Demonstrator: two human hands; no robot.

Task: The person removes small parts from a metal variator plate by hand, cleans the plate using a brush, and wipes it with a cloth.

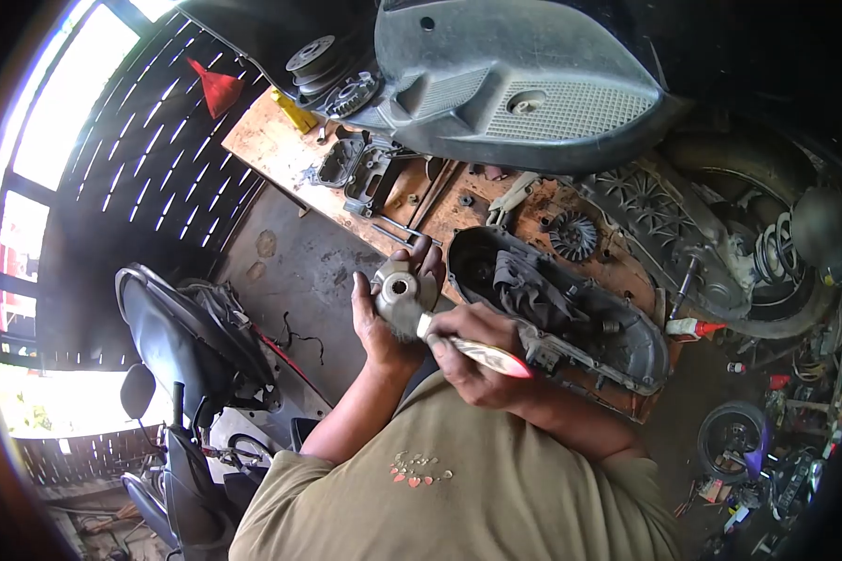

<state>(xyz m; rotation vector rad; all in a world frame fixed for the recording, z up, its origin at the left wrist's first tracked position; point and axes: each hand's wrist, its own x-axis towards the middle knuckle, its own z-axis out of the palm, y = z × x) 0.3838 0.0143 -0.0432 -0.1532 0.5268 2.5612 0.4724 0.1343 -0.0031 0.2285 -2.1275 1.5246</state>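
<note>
In the head view, my left hand cups a round grey metal scooter part with a hole through its centre. Its fingers curl up behind the part's far edge, and the thumb lies along the near side. My right hand grips a paintbrush with a pale and red handle. The brush's bristles meet the lower right of the metal part and look slightly blurred. Just beyond my right hand lies a long dark engine casing, with a grey rag bunched inside it.
The wooden workbench carries open metal housings, a finned fan wheel and loose small parts. A scooter body panel overhangs it. A parked scooter stands at left; a wheel and clutter lie at lower right.
</note>
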